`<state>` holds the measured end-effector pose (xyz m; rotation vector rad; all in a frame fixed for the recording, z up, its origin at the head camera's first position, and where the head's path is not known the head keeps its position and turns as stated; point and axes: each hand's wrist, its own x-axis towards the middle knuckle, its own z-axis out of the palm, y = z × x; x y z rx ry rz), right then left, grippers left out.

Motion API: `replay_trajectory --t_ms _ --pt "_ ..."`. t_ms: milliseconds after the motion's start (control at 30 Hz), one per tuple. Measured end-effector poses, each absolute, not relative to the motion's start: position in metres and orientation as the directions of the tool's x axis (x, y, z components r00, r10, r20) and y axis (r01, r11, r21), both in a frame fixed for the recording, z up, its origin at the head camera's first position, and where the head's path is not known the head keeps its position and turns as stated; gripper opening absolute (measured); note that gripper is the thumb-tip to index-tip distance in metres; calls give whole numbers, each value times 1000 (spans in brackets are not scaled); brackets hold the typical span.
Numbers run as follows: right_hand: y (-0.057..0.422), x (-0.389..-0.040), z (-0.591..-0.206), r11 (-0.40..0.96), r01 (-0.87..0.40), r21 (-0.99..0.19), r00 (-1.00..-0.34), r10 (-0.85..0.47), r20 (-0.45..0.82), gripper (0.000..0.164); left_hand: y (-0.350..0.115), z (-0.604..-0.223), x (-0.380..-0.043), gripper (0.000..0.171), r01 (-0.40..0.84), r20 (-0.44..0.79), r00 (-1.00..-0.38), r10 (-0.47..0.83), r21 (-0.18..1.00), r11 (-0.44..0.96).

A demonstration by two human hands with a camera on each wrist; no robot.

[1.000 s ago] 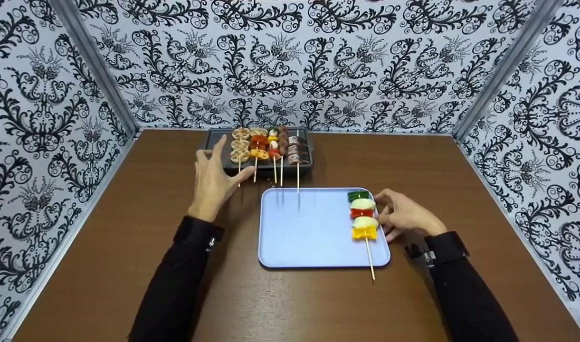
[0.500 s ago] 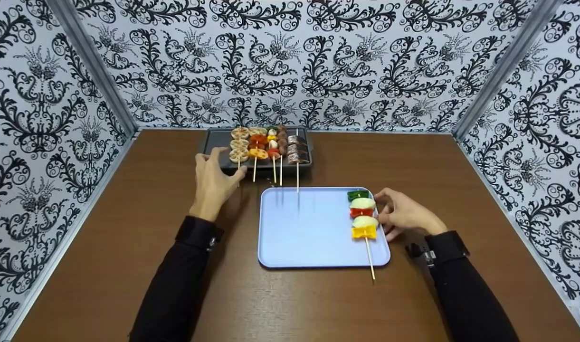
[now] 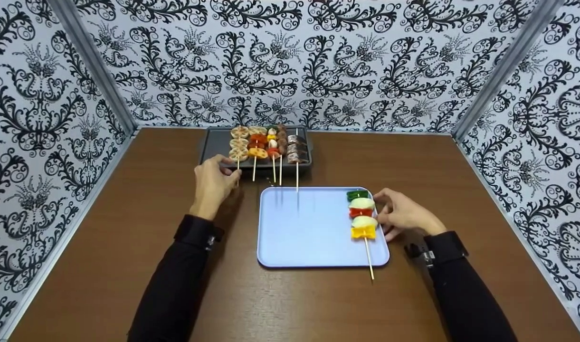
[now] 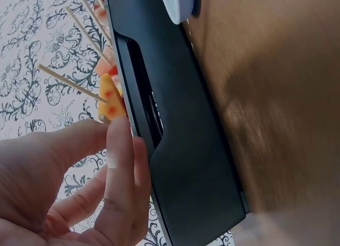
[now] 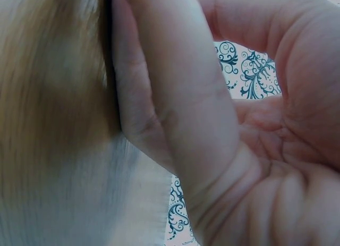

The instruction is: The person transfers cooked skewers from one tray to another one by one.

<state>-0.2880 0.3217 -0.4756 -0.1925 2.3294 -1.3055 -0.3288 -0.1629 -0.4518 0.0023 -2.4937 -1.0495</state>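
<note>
1. Pinching with the left hand (image 3: 214, 179), between thumb and fingertips, the bare stick end of the skewer of round, pale, holed slices (image 3: 239, 143); slices lying on the grill pan, stick pointing toward the worktop's near edge.
2. At the far edge of the worktop (image 3: 280, 306), left of its middle, a dark grey rectangular grill pan (image 3: 218, 142), left part bare.
3. Rightward on the pan, next to the pinched one: first a skewer of pale, red and yellow-orange pieces (image 3: 258, 141), then a slim skewer of small white, yellow and red pieces (image 3: 273, 144), then a skewer of round brown balls (image 3: 282, 141).
4. By the pan's right edge, a skewer of silvery and dark chunks (image 3: 296, 154), stick tip overlapping the tray's far edge in the head view.
5. Around the worktop's middle, nearer than the pan, a light blue rectangular tray (image 3: 304, 232) with rounded corners.
6. Along the tray's right edge, a skewer of green, white, red and yellow vegetable pieces (image 3: 364, 222), green piece by the far right corner, stick passing beyond the near edge.
7. Bent at the tray's right edge, close beside those vegetables, fingers of the right hand (image 3: 406, 213); cannot tell whether gripping the rim or merely resting there.
</note>
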Motion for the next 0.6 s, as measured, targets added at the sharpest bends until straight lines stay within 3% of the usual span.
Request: replay_trajectory --t_ms 367,600 --pt "322 -286 -475 545 92 -833 -889 -332 -316 62 -170 -446 -327 16 24 167 -972 -165 770 638" --pt "321 -288 -475 563 93 -822 -890 -323 -321 59 -174 -444 -325 16 -74 -28 -992 -122 916 395"
